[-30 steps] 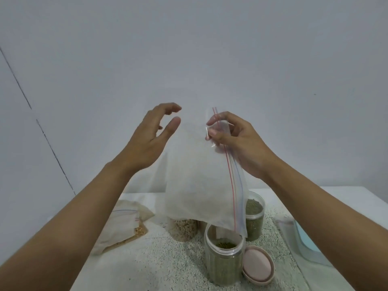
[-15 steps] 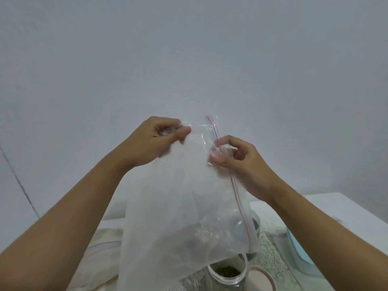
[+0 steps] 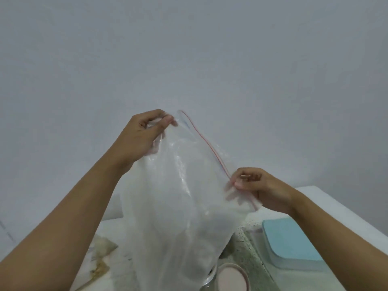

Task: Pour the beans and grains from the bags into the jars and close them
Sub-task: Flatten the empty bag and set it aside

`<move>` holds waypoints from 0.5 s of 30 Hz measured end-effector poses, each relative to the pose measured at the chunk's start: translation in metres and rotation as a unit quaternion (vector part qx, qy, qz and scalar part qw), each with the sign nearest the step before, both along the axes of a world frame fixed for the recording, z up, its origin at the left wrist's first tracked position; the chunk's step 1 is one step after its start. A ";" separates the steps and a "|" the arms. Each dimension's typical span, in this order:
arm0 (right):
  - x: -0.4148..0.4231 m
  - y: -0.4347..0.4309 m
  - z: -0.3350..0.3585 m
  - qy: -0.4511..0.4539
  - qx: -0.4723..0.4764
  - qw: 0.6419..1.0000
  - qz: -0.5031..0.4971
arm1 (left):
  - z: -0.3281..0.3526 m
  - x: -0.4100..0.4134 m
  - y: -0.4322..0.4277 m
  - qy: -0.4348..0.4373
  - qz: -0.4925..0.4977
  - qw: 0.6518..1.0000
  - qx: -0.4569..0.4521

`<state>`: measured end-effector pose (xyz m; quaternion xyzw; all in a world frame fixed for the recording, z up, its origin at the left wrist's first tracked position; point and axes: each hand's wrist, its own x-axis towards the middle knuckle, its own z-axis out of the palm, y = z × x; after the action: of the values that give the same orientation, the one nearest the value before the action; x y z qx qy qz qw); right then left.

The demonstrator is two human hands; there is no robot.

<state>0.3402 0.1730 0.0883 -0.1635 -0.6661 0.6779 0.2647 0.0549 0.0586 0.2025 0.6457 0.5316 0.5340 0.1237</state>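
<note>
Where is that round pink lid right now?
The pink lid lies at the bottom edge of the head view, right of centre, beside the jar under the clear bag, left of the blue box.

The bag [image 3: 178, 206] was thin clear plastic, glossy and crinkled, catching light along its creases. The worktop [image 3: 246, 252] beneath looked like speckled stone, grainy and rough. A pink lid [image 3: 232, 279] seemed smooth, matt plastic, the blue box [image 3: 291, 240] likewise. The wall [image 3: 189, 49] was plain matt paint.
</note>
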 end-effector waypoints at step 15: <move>0.134 0.087 -0.021 0.059 -0.103 0.976 -0.182 | -0.084 0.131 0.039 -0.134 0.025 0.989 -0.064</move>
<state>0.4745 0.2596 0.0672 -0.2677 -0.5349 0.6921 0.4041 0.1864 0.0980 0.1189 0.5451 0.5596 0.5835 0.2217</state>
